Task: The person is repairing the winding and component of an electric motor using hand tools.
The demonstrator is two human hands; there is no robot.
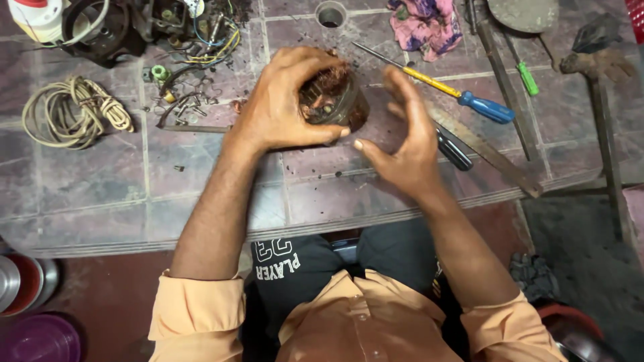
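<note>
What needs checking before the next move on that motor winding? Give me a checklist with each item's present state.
1. Left hand grips the round motor stator from above: ok.
2. Right hand has hold of the stator: not ok, it is open beside it, not touching.
3. Stator rests on the tiled floor: cannot tell, the left hand hides its base.
4. Yellow and blue screwdriver within view and free: ok, it lies just beyond the right hand.
5. Copper windings intact: cannot tell, mostly covered by fingers.
6. Loose screws and clips kept away from the stator: ok, they lie to the left of it.
</note>
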